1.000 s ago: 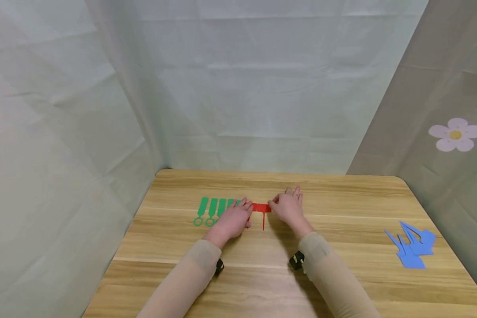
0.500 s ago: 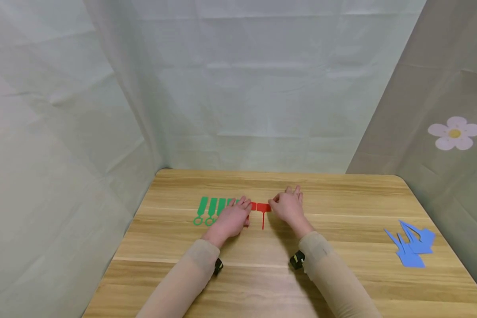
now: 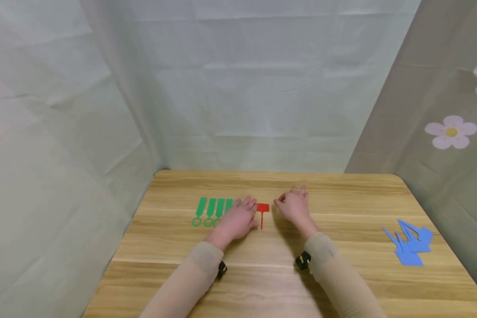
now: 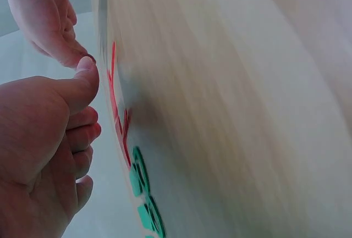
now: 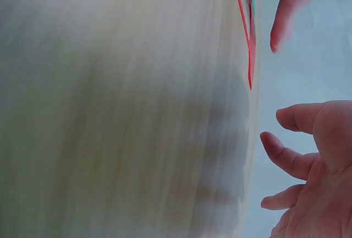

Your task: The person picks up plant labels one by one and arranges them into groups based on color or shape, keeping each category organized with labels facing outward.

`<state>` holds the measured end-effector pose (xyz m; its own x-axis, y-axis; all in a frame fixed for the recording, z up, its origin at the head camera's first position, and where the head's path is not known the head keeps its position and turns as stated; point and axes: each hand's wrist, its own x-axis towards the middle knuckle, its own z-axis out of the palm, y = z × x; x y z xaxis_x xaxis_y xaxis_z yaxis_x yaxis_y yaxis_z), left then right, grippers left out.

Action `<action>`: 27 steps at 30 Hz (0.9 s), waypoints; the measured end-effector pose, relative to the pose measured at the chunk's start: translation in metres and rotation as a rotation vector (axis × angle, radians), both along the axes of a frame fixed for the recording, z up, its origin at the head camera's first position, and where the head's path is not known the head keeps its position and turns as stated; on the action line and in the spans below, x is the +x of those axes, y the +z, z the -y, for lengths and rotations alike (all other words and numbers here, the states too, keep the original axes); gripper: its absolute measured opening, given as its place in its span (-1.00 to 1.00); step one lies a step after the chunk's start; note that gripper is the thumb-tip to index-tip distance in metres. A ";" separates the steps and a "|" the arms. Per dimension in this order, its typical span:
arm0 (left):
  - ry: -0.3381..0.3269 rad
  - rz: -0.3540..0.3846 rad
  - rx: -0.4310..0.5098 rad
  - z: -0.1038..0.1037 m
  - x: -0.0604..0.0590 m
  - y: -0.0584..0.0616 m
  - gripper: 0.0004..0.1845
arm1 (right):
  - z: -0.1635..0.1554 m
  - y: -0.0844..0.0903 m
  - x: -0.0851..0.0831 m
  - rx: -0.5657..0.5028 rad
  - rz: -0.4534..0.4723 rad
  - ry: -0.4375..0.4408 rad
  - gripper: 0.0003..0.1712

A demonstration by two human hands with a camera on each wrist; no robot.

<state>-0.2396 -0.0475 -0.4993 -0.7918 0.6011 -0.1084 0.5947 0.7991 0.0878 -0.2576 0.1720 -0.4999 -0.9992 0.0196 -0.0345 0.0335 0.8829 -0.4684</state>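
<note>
Rightward went the right hand [image 3: 295, 206], off the red tag [image 3: 262, 209] and now relaxed, empty. Beside the green tags [image 3: 210, 211] the red one lay flat under the left hand [image 3: 238, 219], whose fingers rested loosely on the row, apparently placed.

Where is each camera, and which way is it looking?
Head: on the person's head, looking forward and down at the table; both sleeved arms, left hand, right hand.
Left wrist: low along the wood; left hand, red tags.
Right wrist: low along the wood; right hand.
Shared: every view shows the red tags.
</note>
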 end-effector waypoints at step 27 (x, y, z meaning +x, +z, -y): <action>-0.044 -0.017 -0.082 -0.017 0.007 -0.006 -0.32 | -0.018 0.004 0.010 -0.028 0.002 -0.031 -0.63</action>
